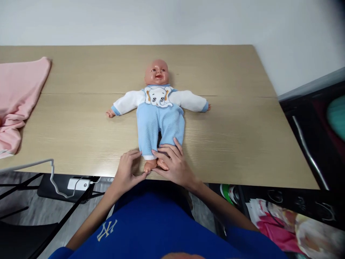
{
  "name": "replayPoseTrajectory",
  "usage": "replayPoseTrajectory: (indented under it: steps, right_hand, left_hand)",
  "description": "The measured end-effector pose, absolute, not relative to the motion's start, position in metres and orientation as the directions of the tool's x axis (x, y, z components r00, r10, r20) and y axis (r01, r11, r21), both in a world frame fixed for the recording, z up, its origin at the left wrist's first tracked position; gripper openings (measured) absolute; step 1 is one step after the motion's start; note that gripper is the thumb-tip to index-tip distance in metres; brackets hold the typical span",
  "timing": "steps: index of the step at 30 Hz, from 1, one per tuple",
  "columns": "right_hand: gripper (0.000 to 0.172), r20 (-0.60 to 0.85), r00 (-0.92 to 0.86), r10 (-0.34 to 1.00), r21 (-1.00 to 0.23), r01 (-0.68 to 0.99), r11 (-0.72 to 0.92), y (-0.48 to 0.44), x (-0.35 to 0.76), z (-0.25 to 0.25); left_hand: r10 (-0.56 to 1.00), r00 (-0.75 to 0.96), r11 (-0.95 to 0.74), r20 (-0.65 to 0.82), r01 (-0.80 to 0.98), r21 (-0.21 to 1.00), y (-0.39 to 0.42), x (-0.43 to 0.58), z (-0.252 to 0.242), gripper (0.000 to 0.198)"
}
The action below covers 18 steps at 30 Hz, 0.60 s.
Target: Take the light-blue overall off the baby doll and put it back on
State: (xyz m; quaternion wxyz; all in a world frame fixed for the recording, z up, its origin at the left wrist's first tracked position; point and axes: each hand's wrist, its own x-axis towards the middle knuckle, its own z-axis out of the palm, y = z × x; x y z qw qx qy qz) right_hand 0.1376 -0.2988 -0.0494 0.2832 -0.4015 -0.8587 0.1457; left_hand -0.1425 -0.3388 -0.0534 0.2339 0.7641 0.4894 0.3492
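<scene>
A baby doll (158,76) lies on its back on the wooden table, arms spread wide and head toward the wall. It wears white sleeves, an elephant bib front and light-blue fleece trousers (148,126). My left hand (128,171) grips the outer side of the white-edged cuff (149,157), its thumb beside the doll's bare foot (150,165). From the other side, my right hand (175,163) has its fingertips on the same cuff and lies over the other trouser leg. Part of the second foot (162,164) shows beneath my right fingers.
A pink cloth (21,97) lies at the table's left end. A white cable (52,176) runs over the front edge toward a white power bank (78,184) below. On the right, bags (283,230) and a black rack (304,144) stand beside the wooden table (231,133).
</scene>
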Motion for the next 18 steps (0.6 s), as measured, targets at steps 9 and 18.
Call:
replayPoseTrajectory:
  steps: [9, 18]
  right_hand:
    - [0.128, 0.357, -0.129, 0.925, -0.57, 0.754, 0.325, -0.346, 0.161, -0.062]
    - [0.079, 0.342, -0.088, 0.936, -0.657, 0.689, 0.305, -0.348, 0.164, -0.077]
  left_hand:
    - [0.846, 0.441, -0.533, 0.3, 0.679, 0.505, -0.336, -0.127, -0.024, 0.114]
    - [0.776, 0.579, -0.626, 0.25, 0.66, 0.415, -0.306, -0.088, -0.016, 0.107]
